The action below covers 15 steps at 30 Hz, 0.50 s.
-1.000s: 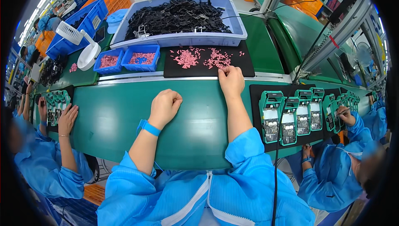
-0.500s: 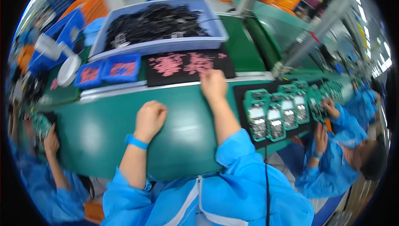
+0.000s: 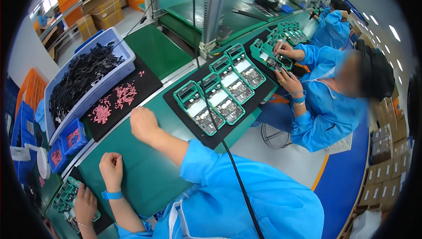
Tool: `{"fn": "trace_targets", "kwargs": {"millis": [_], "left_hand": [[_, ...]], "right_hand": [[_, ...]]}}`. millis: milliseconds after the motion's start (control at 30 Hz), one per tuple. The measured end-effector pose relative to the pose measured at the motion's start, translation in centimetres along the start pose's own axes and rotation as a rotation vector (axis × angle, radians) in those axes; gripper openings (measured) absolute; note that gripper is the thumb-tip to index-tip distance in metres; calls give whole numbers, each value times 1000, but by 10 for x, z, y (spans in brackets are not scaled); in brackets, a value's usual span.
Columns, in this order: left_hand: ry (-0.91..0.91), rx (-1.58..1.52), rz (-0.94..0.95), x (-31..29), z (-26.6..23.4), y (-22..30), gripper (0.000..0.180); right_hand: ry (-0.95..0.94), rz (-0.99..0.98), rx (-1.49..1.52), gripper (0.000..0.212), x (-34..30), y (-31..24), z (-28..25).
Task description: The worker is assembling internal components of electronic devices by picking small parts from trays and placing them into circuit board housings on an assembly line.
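My left hand (image 3: 111,167) is closed above the green tabletop (image 3: 145,179), with its fingers curled together and a blue band round its wrist. My right hand (image 3: 143,124) is also closed, farther forward and beside the metal rail at the near edge of a black mat (image 3: 100,127). What either hand holds, if anything, is hidden. Two piles of small pink pieces (image 3: 125,95) lie on that mat. To the right, several green frames (image 3: 210,127) with circuit boards in them stand on another black mat (image 3: 169,95).
A pale blue bin (image 3: 127,65) full of black parts stands at the left, with small blue trays (image 3: 72,139) of pink pieces below it. A co-worker (image 3: 327,92) handles a frame at the right. Another person's hand (image 3: 85,206) rests near frames at lower left. A black cable (image 3: 228,151) hangs across the view.
The view has swung to the right, bringing the green frames and the co-worker toward the middle. My right hand has moved off the edge of the pink pieces. Both hands remain closed.
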<state>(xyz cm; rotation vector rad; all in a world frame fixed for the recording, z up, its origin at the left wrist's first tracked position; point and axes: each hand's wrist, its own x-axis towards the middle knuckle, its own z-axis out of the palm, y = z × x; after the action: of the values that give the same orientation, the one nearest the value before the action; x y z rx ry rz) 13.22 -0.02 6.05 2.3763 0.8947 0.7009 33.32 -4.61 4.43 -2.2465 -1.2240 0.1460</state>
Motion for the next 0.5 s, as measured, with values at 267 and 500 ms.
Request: {"fn": "trace_targets", "kwargs": {"millis": [267, 500], "left_hand": [[4, 118, 29, 0, 9, 17, 6], [-76, 144, 16, -35, 19, 53, 6]], "right_hand": [[-31, -42, -63, 13, -5, 0, 7], [-63, -83, -21, 15, -2, 1, 7]]}}
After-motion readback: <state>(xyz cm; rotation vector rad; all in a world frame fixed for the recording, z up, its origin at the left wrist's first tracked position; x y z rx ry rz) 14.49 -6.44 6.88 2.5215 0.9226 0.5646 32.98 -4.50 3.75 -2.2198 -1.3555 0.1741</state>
